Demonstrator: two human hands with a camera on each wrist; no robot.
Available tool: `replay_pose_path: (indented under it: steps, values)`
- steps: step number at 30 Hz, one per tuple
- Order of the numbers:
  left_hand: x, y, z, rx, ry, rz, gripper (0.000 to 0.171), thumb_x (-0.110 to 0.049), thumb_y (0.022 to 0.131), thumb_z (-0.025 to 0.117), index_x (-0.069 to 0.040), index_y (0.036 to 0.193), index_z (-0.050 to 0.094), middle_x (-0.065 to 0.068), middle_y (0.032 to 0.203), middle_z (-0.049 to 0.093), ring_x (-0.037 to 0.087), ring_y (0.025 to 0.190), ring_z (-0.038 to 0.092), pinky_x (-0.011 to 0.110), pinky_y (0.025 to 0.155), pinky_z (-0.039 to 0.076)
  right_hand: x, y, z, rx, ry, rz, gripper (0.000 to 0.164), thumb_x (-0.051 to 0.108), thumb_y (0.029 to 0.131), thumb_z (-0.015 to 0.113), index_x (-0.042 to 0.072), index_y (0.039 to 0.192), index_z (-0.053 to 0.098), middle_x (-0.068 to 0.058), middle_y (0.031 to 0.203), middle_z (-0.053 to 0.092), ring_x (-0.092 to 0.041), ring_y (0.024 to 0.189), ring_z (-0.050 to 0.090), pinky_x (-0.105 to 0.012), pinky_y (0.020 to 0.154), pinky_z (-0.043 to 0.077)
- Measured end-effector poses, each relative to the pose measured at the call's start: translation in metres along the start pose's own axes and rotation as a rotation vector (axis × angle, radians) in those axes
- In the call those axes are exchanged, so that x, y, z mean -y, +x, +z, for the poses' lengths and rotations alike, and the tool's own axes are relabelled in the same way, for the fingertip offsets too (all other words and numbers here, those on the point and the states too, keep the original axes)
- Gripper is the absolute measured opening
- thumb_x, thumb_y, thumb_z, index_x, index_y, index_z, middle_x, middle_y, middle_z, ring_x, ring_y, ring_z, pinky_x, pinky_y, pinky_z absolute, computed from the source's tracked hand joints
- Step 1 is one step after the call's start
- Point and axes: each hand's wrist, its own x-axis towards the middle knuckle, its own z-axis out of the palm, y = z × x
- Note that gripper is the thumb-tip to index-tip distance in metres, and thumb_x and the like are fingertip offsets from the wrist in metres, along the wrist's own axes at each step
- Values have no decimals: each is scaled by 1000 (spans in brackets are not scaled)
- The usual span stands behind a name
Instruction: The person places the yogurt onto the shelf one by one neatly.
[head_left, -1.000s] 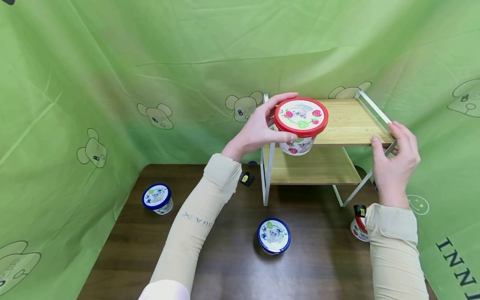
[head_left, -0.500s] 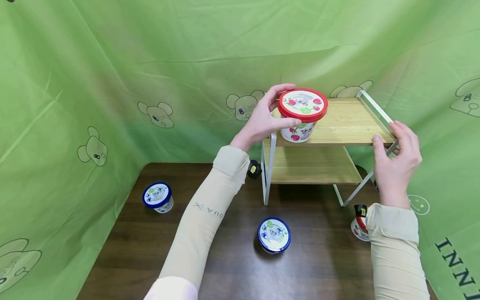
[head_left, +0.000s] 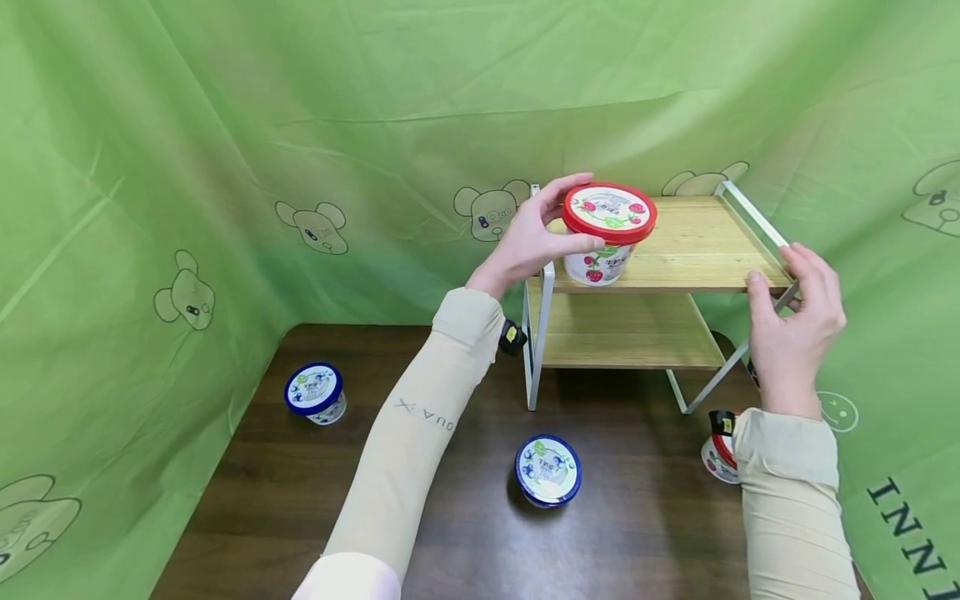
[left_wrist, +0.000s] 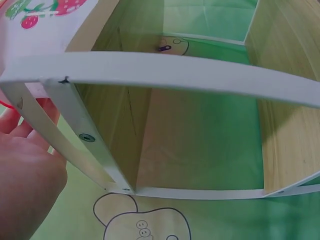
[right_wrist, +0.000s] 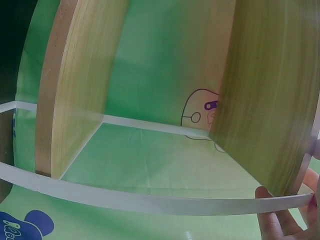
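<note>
We see the left hand (head_left: 528,237) gripping a red-lidded berry-print tub (head_left: 611,232), its fingers parted to the tub's width, at the left front of the upper shelf (head_left: 697,246); we cannot tell whether the base touches the wood. The right hand (head_left: 795,325) grips the shelf's front right corner, fingers curled closely over the rail. On the worktop (head_left: 480,533) we see a near blue-lidded tub (head_left: 547,471) and a left-hand blue-lidded tub (head_left: 315,393).

The red lid (head_left: 609,210) is smooth plastic, the 2 shelves (head_left: 697,242) matt wood, the frame (left_wrist: 175,72) probably painted metal, the backdrop (head_left: 390,75) creased cloth.
</note>
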Motion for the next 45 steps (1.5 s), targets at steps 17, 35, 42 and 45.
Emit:
replay_pose_path:
  steps: [17, 35, 42, 45]
  values:
    - [-7, 1, 1, -62, 200, -47, 91, -28, 76, 90, -19, 154, 44, -6, 144, 48, 2, 124, 43, 38, 107, 42, 0, 0, -1, 3, -15, -1, 36, 9, 95, 71, 3, 130, 68, 4, 138, 61, -10, 118, 55, -16, 87, 48]
    - [-20, -3, 12, -96, 398, -114, 95, -47, 68, 94, -26, 146, 45, -15, 136, 48, -2, 121, 41, 23, 97, 45, -4, 1, 0, 5, -1, -2, 36, 9, 94, 70, 3, 129, 68, 2, 137, 61, -10, 118, 55, -16, 87, 49]
    - [-13, -5, 2, -73, 266, -95, 82, -36, 74, 92, -23, 142, 48, -14, 137, 50, -2, 124, 41, 31, 106, 41, -4, 1, 0, -1, -1, 1, 35, 8, 94, 71, 3, 129, 68, 1, 137, 61, -10, 118, 56, -16, 87, 49]
    - [-9, -5, -2, -71, 237, -76, 77, -33, 77, 91, -23, 141, 50, -12, 136, 52, 0, 124, 43, 32, 104, 42, -3, 1, 0, 0, -3, 3, 35, 8, 94, 71, 3, 129, 68, 1, 137, 61, -10, 118, 56, -16, 87, 49]
